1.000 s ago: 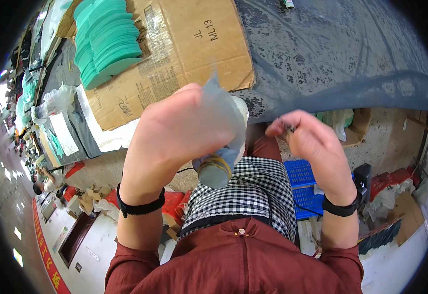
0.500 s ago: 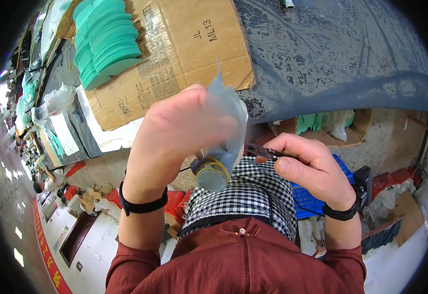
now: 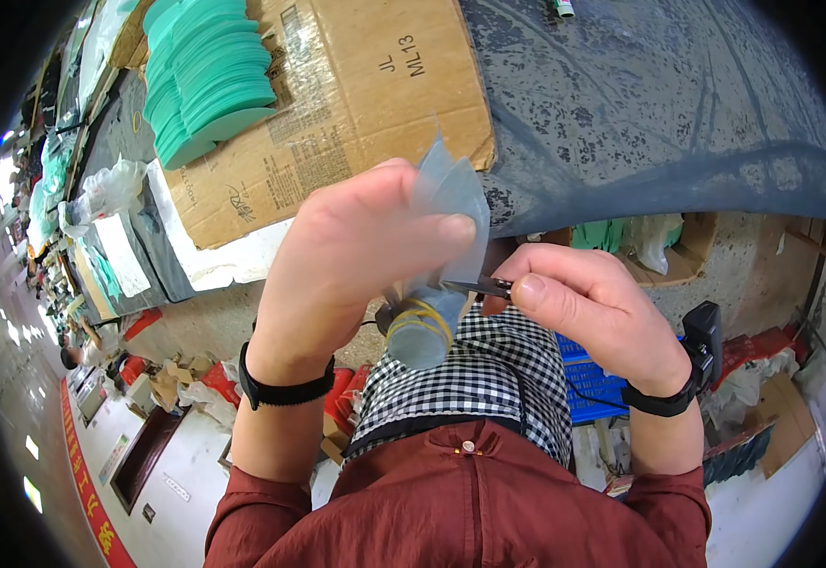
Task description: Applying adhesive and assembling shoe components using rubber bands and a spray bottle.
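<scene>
My left hand point(image 3: 351, 246) is closed on a bundle of thin blue-grey sheets point(image 3: 460, 189), its fingers partly smeared by motion. The sheets' pointed tips fan out above the hand. Below it, the bundle ends in a grey round disc-like end point(image 3: 418, 347) with yellow rubber bands point(image 3: 424, 315) looped around it. In my right hand point(image 3: 588, 298) is a small black pointed tool point(image 3: 479, 286), pinched between thumb and fingers. Its tip meets the sheets just above the bands; whether it is snips or tweezers I cannot make out.
Ahead lies a flattened cardboard sheet point(image 3: 366, 104) bearing a stack of green curved pieces point(image 3: 207, 80). A dark, worn table cover point(image 3: 640, 104) spreads to the right. Under the table edge stands an open carton point(image 3: 692, 251) with green pieces; a blue plastic crate point(image 3: 593, 388) is near my right forearm.
The pointed tool has moved left, from beside the bundle onto the sheets. My left hand and the bundle have shifted slightly right, and the sheets' tips have tilted right.
</scene>
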